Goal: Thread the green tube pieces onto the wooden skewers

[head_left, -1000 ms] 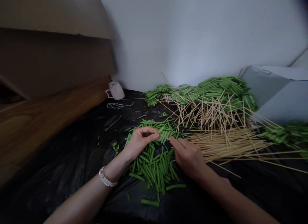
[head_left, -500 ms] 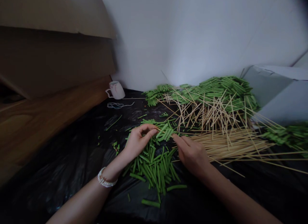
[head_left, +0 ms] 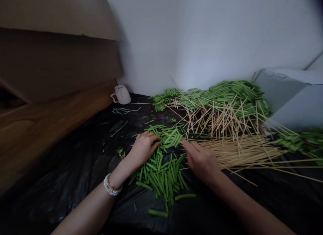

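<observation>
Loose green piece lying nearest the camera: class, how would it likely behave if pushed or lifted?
The green piece looks rounded, so a sideways push might roll it across the black sheet. It lies nearly straight, which suggests it is fairly stiff. Being slender, it is probably light.

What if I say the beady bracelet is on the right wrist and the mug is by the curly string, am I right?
Not quite: the beady bracelet is on the left wrist, as the head view shows. The mug is by the curly string.

I count one mug (head_left: pixel 122 95) and one cord tangle (head_left: pixel 121 110); green pieces (head_left: pixel 165 181) and thin sticks (head_left: pixel 239 150) are too many to count.
</observation>
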Demonstrator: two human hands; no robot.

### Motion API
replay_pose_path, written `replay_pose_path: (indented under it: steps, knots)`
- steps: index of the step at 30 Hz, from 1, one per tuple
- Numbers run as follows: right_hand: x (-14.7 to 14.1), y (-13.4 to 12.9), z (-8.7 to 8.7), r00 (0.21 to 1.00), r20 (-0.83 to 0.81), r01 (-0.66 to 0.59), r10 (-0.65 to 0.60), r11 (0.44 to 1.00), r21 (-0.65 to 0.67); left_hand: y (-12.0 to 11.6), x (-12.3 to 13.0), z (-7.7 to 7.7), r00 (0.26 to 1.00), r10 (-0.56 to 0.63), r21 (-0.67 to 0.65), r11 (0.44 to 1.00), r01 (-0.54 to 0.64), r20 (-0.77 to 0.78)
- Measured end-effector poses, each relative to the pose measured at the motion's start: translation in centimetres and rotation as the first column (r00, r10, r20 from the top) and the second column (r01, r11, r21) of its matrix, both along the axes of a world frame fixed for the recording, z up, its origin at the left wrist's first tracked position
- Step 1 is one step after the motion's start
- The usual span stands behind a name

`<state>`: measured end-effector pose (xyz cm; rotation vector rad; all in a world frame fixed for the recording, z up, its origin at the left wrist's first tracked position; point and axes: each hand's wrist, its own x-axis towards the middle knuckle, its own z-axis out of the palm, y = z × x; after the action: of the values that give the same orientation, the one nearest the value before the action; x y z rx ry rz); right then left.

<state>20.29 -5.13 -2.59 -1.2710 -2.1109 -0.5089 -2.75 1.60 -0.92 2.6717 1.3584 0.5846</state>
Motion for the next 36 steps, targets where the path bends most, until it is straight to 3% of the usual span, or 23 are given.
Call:
replay_pose_path:
  steps: [5,10,15,20,25,28,36]
  knots:
    - [0.0,0.0,0.0,1.000,0.000,0.008,-0.008,1.000,-0.003,-0.4,0.4,0.5,0.999,0.025,0.042,0.999,-0.026,0.019]
    - [0.0,0.0,0.0,1.000,-0.005,-0.004,0.004,1.000,-0.004,-0.9,0.8,1.1,0.947,0.091,0.099,0.987,-0.127,0.308]
    - [-0.2,-0.1,0.0,1.000,-0.003,-0.014,0.014,1.000,0.000,-1.3,1.0,1.4,0.818,0.130,-0.069,0.991,-0.111,0.560]
    - [-0.3,-0.1,-0.1,1.000,0.009,-0.025,0.025,1.000,-0.009,-1.4,1.4,1.3,0.671,0.162,-0.264,0.963,0.051,0.723]
    - [-0.2,-0.1,-0.1,1.000,0.003,-0.024,0.024,0.999,-0.023,-1.2,1.6,1.6,0.549,0.227,-0.383,0.904,0.188,0.805]
    - [-0.3,-0.2,-0.1,1.000,0.010,-0.023,0.023,0.999,-0.040,-1.0,1.6,1.8,0.484,0.281,-0.413,0.891,0.190,0.829]
    - [-0.4,-0.3,-0.1,0.999,0.008,-0.045,0.045,0.997,-0.055,-0.9,1.4,1.6,0.500,0.282,-0.408,0.898,0.162,0.819]
